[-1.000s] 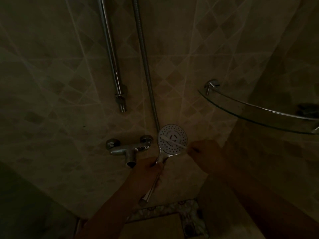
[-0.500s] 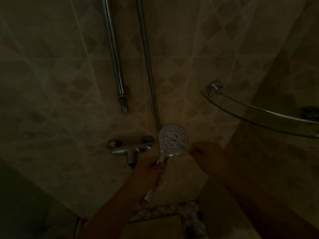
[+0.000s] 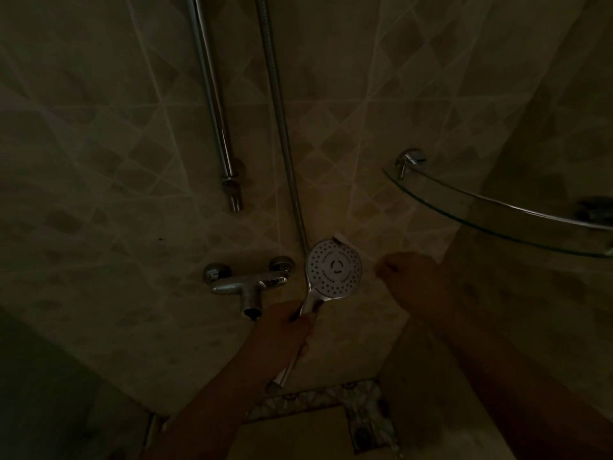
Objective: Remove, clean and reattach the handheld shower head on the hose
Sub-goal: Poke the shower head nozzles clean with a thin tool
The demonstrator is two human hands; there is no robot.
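Observation:
The round white-faced shower head (image 3: 333,272) points its nozzles at me in front of the tiled wall. My left hand (image 3: 285,330) grips its chrome handle, whose lower end (image 3: 278,380) sticks out below my fist. The metal hose (image 3: 282,127) hangs down the wall and passes behind the head. My right hand (image 3: 408,277) is curled just right of the head, apart from its face. A small white tip (image 3: 340,240) of a thin white brush shows at the head's upper rim; the scene is too dark to see its shaft.
A chrome mixer tap (image 3: 247,283) juts from the wall left of the head. The slide rail (image 3: 215,111) ends above it. A curved glass corner shelf (image 3: 497,210) projects at the right. A floor drain (image 3: 363,434) sits in the patterned border below.
The thin white brush lay across the head's face a second ago; now only its tip shows at the upper rim. My right hand has moved slightly away to the right.

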